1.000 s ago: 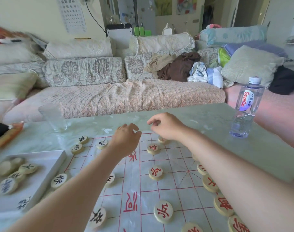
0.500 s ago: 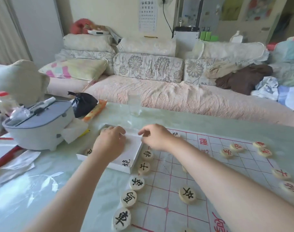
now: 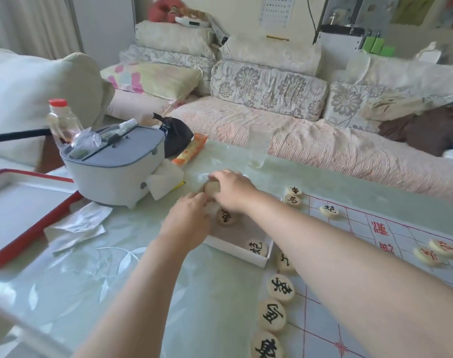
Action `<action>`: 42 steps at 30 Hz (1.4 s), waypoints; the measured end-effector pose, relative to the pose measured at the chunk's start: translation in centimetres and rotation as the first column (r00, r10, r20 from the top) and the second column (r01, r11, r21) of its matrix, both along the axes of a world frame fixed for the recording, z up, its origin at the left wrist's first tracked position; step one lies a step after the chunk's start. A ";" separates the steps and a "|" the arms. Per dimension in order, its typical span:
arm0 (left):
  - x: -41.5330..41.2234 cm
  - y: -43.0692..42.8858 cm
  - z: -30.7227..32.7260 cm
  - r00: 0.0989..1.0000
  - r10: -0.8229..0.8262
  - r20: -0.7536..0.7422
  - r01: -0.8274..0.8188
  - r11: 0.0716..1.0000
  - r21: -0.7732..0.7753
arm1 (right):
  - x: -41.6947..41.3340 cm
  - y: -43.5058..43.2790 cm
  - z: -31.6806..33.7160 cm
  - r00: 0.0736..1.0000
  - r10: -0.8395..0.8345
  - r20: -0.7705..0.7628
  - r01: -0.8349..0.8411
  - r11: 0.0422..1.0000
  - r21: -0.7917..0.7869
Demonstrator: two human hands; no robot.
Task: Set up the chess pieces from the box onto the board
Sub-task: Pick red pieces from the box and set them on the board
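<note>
A shallow white box (image 3: 236, 251) lies on the table just left of the paper chess board (image 3: 390, 257). It holds round cream pieces with black characters, one in the middle (image 3: 226, 217) and one at the near corner (image 3: 258, 248). My right hand (image 3: 234, 190) reaches into the far end of the box, its fingers closed around a pale piece (image 3: 211, 188). Beside it, my left hand (image 3: 189, 219) hovers over the box with fingers curled down; its fingertips are hidden. Black pieces (image 3: 281, 289) line the board's left edge. Red pieces (image 3: 427, 256) sit at the right.
A white container with a grey lid (image 3: 111, 171) stands left of the box, with a red-capped bottle (image 3: 60, 117) behind it. A drinking glass (image 3: 257, 148), an orange packet (image 3: 192, 151) and a black bag (image 3: 176, 139) are beyond. A red-rimmed tray (image 3: 26, 210) and crumpled paper (image 3: 78, 224) lie left.
My view has swung left from the board to the box. Both hands have moved from the board's far side into the box, and the right hand now closes on a piece.
</note>
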State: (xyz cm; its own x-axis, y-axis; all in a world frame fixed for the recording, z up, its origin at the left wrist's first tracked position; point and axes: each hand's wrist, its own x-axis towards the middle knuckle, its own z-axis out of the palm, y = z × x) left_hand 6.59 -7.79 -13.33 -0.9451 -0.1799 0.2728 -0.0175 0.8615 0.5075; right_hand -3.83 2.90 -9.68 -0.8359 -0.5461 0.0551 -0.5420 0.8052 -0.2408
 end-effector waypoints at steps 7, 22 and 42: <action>-0.7 -0.9 0.3 0.997 0.039 -0.074 -0.024 0.980 0.196 | -1.2 -1.7 -0.4 1.000 0.002 -0.014 0.000 0.986 0.164; -0.1 -0.2 0.9 1.000 0.000 0.009 -0.002 0.982 0.190 | 0.2 0.9 0.3 0.946 0.078 0.315 -0.022 0.984 -0.179; -0.2 -2.6 1.6 0.983 0.186 -0.008 -0.178 0.951 0.255 | -2.0 -1.7 -1.6 0.998 -0.058 -0.016 0.060 0.987 0.149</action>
